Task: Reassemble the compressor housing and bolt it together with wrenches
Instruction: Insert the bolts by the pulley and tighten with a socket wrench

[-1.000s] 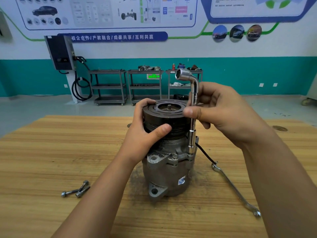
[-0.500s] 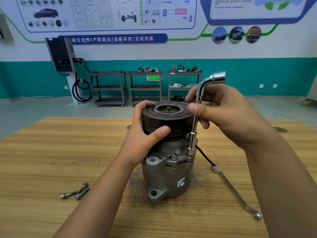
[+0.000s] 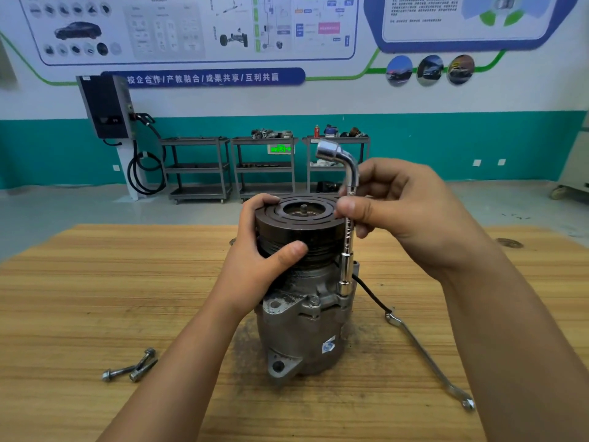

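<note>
Left hand (image 3: pixel 255 263) grips compressor (image 3: pixel 302 314); right hand (image 3: pixel 401 215) pinches socket wrench (image 3: pixel 348 237).

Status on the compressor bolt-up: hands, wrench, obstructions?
Left hand grips the pulley. Right hand pinches the L-socket wrench, lower socket down on the compressor housing. Nothing blocking; loose bolts and flat wrench lie apart on the table.

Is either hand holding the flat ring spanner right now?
No, the flat spanner lies untouched on the table, while the right hand pinches the L-shaped socket wrench and the left hand grips the pulley.
</note>
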Tool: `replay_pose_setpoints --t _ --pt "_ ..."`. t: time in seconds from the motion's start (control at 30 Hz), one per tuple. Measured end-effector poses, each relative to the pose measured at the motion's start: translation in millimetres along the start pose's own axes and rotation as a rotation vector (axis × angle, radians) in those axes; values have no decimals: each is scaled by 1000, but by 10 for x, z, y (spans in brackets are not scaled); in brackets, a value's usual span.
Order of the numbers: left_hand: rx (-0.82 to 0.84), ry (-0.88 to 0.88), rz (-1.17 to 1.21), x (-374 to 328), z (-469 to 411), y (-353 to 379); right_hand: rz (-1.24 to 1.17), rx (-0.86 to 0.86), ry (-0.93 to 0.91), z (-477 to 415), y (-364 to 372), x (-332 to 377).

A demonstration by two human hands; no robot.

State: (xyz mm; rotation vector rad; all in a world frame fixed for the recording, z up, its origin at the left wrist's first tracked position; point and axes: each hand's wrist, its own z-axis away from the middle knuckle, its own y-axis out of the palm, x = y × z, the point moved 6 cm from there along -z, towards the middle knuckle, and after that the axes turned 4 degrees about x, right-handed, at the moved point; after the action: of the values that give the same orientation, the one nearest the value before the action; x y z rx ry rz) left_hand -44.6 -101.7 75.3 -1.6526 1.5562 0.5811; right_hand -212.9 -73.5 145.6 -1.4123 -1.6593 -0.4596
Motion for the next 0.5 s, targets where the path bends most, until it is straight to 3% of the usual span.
replay_pose_setpoints --t 0.2,0.43,0.5 --pt "-7 15 6 4 1 -6 -23 173 5 30 61 36" --pt "-3 6 -6 0 1 -13 71 -66 28 25 -32 29" --pt "-7 7 -9 3 -1 -15 80 -32 4 34 -48 72"
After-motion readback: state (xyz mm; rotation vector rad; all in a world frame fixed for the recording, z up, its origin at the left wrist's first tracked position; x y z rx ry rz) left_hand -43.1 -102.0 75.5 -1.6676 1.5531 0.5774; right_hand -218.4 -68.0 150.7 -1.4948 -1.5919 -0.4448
